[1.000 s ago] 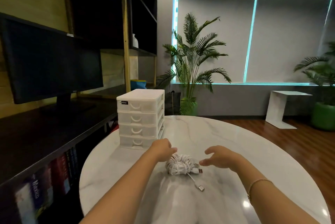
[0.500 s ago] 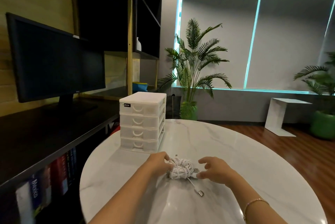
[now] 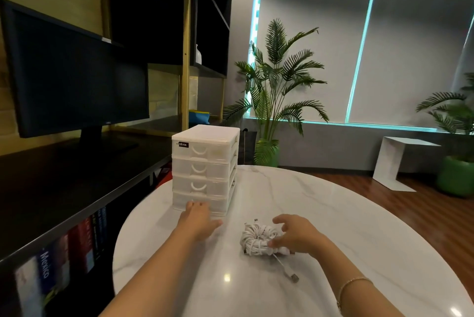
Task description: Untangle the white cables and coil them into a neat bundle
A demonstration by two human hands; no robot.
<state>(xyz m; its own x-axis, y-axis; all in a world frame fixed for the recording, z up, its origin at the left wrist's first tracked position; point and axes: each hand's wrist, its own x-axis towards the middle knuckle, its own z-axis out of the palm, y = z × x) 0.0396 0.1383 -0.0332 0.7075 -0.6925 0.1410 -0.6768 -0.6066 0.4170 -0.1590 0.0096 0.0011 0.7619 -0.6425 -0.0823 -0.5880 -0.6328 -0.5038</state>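
White 4-drawer box (image 3: 205, 170) on marble table (image 3: 333, 214), dark monitor (image 3: 74, 86) left, palm (image 3: 277, 91) behind, maybe books (image 3: 84, 245) below.

White cables (image 3: 259, 239) & white drawer box (image 3: 205, 165) w/ black label, on white tabletop (image 3: 333, 214) w/ grey marble veins.

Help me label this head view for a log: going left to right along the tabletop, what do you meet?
Left hand at the bottom drawer of the drawer unit → cable bundle → right hand on the bundle's right side. The loose plug lies nearer, below the right hand.
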